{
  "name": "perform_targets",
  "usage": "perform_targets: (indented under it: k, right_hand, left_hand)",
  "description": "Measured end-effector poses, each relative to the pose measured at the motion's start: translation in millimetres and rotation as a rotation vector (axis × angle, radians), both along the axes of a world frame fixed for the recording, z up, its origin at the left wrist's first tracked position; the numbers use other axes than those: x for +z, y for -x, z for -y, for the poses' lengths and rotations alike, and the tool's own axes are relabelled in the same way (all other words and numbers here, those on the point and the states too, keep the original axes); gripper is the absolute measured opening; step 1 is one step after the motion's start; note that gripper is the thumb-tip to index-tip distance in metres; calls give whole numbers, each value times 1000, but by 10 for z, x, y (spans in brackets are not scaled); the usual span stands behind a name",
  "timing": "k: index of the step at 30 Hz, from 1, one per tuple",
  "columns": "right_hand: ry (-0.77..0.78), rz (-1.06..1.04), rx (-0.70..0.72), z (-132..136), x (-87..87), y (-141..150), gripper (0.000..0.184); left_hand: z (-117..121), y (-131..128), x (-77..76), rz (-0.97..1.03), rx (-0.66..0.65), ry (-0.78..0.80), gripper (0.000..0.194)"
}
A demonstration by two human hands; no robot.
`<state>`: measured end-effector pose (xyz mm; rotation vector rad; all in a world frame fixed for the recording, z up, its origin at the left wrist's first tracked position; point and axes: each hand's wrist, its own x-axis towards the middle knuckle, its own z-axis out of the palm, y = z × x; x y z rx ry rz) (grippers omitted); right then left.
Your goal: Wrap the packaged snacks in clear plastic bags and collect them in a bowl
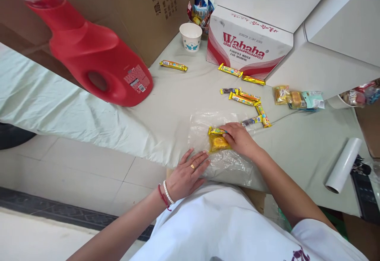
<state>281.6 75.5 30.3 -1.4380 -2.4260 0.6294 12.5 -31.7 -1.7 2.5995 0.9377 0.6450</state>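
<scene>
A clear plastic bag (200, 124) lies spread on the cloth-covered table near its front edge. On it sits a small yellow cake in a see-through wrapper (219, 143). My right hand (239, 140) is closed on one end of a yellow-wrapped snack stick (215, 130), which lies along the cake's far side. The fingertips partly hide both. My left hand (190, 174) lies flat, fingers stretched, at the near left edge of the bag, with nothing in it. Beyond my right hand are several loose yellow sticks (242, 99) and a dark-coloured stick (251, 120).
A large red bottle (103, 59) stands at the left before a cardboard box (130, 11). At the back are a paper cup (190, 37) and a Wahaha carton (246, 41). Wrapped cakes (282, 94) and a white film roll (344, 165) lie to the right.
</scene>
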Motion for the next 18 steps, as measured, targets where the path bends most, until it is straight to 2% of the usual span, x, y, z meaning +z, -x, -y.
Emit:
perform_targets:
  k: [3,6,8,10,12,13,15,16,18]
  right_hand:
    - [2,11,29,-49,79,-44,35]
    - [-62,-47,30,67,259,-110,36]
    - [-101,-93,36,280,381,-137,43]
    - [-111,-91,69,574,439,-139,63]
    - [-110,-24,113,871,407,-130,88]
    - [-120,15,120,990,365,-130,89]
    - [-150,55,83,1126,271,-150,64]
    - [-161,43,49,1134,236,-172,47]
    - [-162,-31,-21,1040,220,-235,33]
  left_hand:
    - [9,-33,-39,78,45,7,30]
    - [-30,-39,-14,198,119,37,22]
    - [-77,-39,5,264,196,72,19]
    - [-134,-41,17,298,271,130,18]
    - [-197,-42,28,302,324,191,19]
    - [-231,-41,35,295,339,211,19]
    - [-305,-30,51,268,347,218,20]
    - [-346,-21,61,252,345,208,20]
    - [-437,7,81,218,343,194,21]
